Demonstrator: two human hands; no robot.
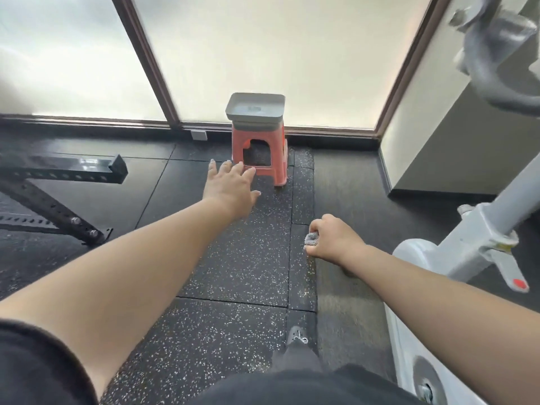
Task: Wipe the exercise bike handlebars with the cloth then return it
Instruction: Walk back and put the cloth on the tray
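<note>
- black steel rack frame point(58, 182) on the floor, far left
- left hand point(230, 188) stretched forward, fingers spread, holding nothing, in line with the foot of the red stool point(260, 153)
- grey tray point(255, 108) sits on the stool by the window
- right hand point(330, 239) fisted tight around the grey cloth point(311, 239), a wad showing at the thumb side, above the floor mat
- white exercise bike point(455, 258) at right, handlebars point(493, 54) blurred up top

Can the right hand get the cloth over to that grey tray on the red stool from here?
Probably yes: the right hand grips the cloth, and only bare floor lies before the grey tray on the red stool. It may need a step closer.
</note>
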